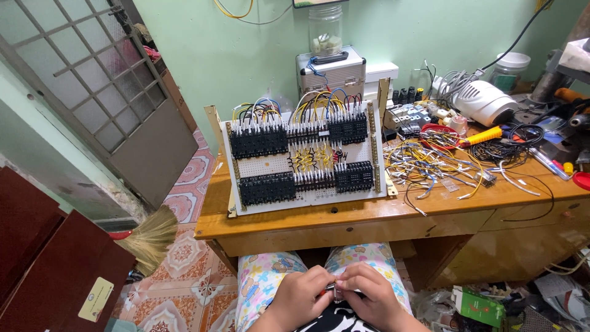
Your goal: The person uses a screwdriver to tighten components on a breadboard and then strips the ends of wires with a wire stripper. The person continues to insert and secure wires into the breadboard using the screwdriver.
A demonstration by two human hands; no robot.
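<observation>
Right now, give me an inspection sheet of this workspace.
Surface: wooden desk, crowded on its right side.
Job's things: small metal part held between both hands above the lap.
Clutter: cut wire pieces, yellow-handled tool, white device.
Hands: left hand and right hand both pinch the part.
Cables: wired panel with black blocks; black cable coil.
Surroundings: broom, metal case, tiled floor.

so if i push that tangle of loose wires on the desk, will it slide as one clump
Probably not. The wire pile looks thin, floppy and loosely tangled, so it would likely drag and spread. It seems light, and strands at the desk edge might fall off.
</observation>
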